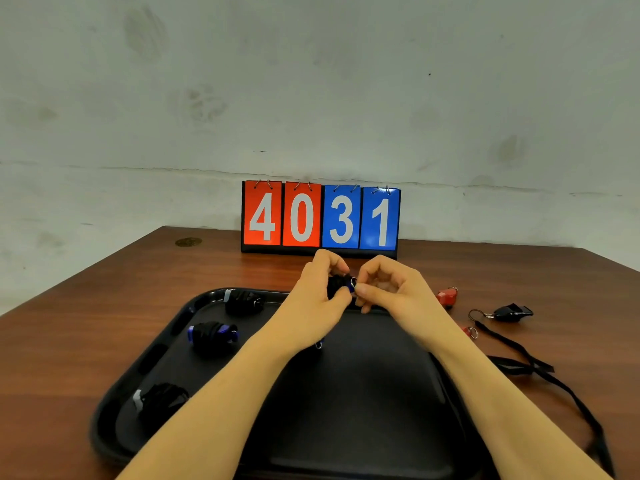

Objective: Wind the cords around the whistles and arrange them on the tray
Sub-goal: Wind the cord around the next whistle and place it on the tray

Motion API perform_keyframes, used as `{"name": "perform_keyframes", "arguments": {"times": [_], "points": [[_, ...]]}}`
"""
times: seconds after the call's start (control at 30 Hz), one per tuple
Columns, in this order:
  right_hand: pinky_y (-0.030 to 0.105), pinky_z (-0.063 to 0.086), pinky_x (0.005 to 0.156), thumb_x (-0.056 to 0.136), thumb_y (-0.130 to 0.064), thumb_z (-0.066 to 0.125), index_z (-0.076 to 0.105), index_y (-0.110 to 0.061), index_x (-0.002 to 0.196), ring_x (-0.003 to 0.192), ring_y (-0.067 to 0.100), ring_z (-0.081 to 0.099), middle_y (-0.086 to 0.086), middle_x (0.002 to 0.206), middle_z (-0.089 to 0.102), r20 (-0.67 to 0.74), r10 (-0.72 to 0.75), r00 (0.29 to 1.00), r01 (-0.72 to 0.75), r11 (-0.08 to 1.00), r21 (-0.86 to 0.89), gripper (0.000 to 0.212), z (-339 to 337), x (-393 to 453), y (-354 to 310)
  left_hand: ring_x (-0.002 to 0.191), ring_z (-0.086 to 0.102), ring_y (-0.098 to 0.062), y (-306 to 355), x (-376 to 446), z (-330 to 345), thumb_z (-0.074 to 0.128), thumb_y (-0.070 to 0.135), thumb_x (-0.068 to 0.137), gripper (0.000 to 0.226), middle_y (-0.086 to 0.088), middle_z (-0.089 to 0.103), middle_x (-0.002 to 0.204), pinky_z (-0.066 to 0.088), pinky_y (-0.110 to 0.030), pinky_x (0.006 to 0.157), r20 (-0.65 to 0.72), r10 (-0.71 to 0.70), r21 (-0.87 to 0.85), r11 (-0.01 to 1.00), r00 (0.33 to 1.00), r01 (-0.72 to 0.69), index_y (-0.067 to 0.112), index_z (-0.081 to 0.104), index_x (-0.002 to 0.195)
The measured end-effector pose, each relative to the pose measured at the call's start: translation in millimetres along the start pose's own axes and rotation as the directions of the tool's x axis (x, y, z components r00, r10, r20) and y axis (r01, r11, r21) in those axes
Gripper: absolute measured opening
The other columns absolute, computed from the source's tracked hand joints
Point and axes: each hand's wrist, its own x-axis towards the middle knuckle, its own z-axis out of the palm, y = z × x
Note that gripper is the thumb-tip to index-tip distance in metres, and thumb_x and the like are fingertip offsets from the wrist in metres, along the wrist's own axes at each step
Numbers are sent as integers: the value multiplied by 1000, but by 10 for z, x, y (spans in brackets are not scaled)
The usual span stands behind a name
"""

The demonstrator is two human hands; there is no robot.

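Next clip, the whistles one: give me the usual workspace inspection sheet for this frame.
Surface: brown wooden table bearing a black tray.
Job's things: three wound whistles along the tray's left side; a blue whistle in hand; black whistle and red whistle unwound on the table, right.
Clutter: flip scoreboard reading 4031.
Grippers: left hand and right hand both grip the blue whistle.
Cables: loose black cord right of the tray.
Surroundings: stained pale wall.

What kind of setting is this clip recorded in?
Probably a staged recording station, not a home or shop: a wooden table pushed against a bare, stained wall, with a flip scoreboard reading 4031 propped behind the black tray.
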Motion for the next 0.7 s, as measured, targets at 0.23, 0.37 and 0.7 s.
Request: {"name": "perform_keyframes", "arguments": {"times": [0.23, 0.37, 0.7], "points": [[23, 51, 60, 81, -7, 66, 60, -6, 86, 66, 16, 63, 9, 75, 67, -160, 155, 975, -148, 988, 49, 7, 55, 53, -14, 98, 49, -3, -23, 6, 14, 52, 11, 90, 30, 3, 42, 113, 40, -6, 71, -13, 20, 42, 999, 1000, -20, 27, 33, 108], [20, 45, 60, 82, -16, 67, 66, -14, 76, 63, 10, 61, 5, 74, 68, -193, 203, 960, -221, 972, -75, 6, 54, 101, -73, 106, 47, -8, -35, 29, 14, 53, 8, 89, 35, 1, 41, 115, 40, -11, 80, -34, 58, 91, 994, 998, -54, 27, 30, 108], [22, 48, 63, 80, -11, 63, 70, -4, 67, 63, 7, 56, 8, 67, 68, -294, 275, 916, -327, 933, -147, 17, 40, 157, -415, 100, 47, -11, 282, 103, -141, 54, 10, 90, 37, 1, 37, 111, 41, -20, 89, 79, 61, 255, 964, 995, -80, 25, 31, 115]]}}
